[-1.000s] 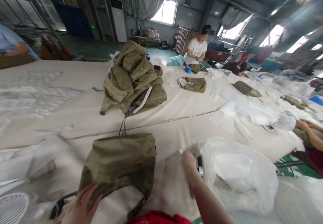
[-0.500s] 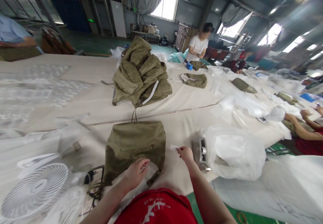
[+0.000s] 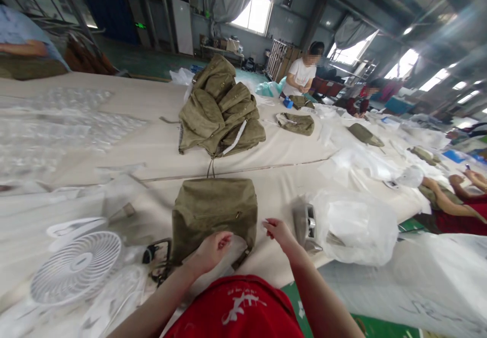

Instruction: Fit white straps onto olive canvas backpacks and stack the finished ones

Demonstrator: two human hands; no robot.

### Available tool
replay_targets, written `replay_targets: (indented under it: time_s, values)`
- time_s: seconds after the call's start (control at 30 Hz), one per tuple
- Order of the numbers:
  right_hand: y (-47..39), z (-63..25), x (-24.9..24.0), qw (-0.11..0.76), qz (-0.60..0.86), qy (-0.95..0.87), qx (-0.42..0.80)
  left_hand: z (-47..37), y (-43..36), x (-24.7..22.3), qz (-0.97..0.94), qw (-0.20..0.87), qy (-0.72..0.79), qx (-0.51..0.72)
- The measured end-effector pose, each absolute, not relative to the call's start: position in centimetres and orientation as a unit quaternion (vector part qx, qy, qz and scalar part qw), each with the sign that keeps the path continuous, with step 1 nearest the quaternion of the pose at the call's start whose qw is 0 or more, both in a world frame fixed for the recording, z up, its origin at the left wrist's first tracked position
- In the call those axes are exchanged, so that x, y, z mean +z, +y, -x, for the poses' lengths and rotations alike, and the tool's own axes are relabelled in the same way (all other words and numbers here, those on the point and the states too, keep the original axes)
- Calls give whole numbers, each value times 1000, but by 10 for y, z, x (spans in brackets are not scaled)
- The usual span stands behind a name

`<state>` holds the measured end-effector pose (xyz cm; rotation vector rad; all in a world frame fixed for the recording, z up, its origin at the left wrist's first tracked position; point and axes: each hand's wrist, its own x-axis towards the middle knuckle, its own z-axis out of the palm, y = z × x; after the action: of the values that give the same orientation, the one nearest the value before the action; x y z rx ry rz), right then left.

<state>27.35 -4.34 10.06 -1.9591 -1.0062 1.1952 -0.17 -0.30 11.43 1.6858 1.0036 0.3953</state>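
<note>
White lettering point(image 3: 240, 308) on the worker's red shirt point(image 3: 266, 323) and dark scrawl point(image 3: 428, 308) on a clear plastic sheet point(image 3: 449, 277) are unreadable. One olive-green fabric bag point(image 3: 215, 201) lies on the cream-covered table point(image 3: 279, 186) before the worker. The left hand point(image 3: 215, 250), curled, is at its near edge; the right hand point(image 3: 279, 232), fingertips close together, is just beside it. Whether either grips anything cannot be told. One round white fan point(image 3: 78, 267) lies left; one olive-green heap point(image 3: 222, 114) stands beyond.

Left forearm point(image 3: 162, 295) and right forearm point(image 3: 314, 284) bare, angled forward and inward. Left hand point(image 3: 215, 250): fingers curled. Right hand point(image 3: 278, 230): fingers bent, tips leftward. Hands apart; either grip's contents unclear.
</note>
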Motion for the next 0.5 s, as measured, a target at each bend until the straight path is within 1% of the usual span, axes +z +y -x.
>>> replay_targets:
  time_s: [0.1, 0.2, 0.33, 0.43, 0.5]
  values:
    - [-38, -230, 114, 335, 671, -425, 507, -9, -1, 121, -626, 622, 431, 188]
    - [-38, -203, 124, 319, 658, -444, 518, -15, 1, 124, -533, 671, 473, 203]
    - [-39, -186, 124, 281, 631, -490, 532, -13, -2, 123, -506, 698, 459, 214]
    - [-37, -183, 111, 270, 607, -503, 553, -7, -4, 114, -505, 696, 464, 214]
    - [-31, -184, 99, 261, 622, -497, 546, -2, -3, 103, -496, 684, 487, 221]
